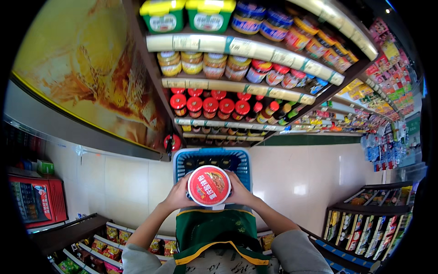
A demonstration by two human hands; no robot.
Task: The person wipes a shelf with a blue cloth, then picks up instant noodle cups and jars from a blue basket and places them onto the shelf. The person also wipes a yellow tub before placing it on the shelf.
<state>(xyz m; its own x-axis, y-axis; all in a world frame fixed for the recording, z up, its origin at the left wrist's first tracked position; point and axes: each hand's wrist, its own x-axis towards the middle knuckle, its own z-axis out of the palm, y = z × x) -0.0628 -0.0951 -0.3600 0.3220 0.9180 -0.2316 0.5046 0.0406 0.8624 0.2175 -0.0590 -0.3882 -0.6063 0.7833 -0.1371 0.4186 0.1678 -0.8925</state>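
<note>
A round instant noodle tub with a red lid (209, 186) is held upright between both hands, in front of the green apron. Around its left side curl the fingers of my left hand (181, 192); my right hand (238, 190) grips the opposite side. Beneath and beyond the tub stands a blue plastic basket (212, 150) with several dark-topped items in it. The tub and hands hide the near part of the basket.
Ahead rises a shelf unit (236, 87) with jars, bottles and tubs. A red fire extinguisher (172, 142) stands at its left foot. Snack shelves (113, 245) lie close behind at the lower left, a display rack (366, 212) at the right, and a red drinks cooler (58, 198) at the far left.
</note>
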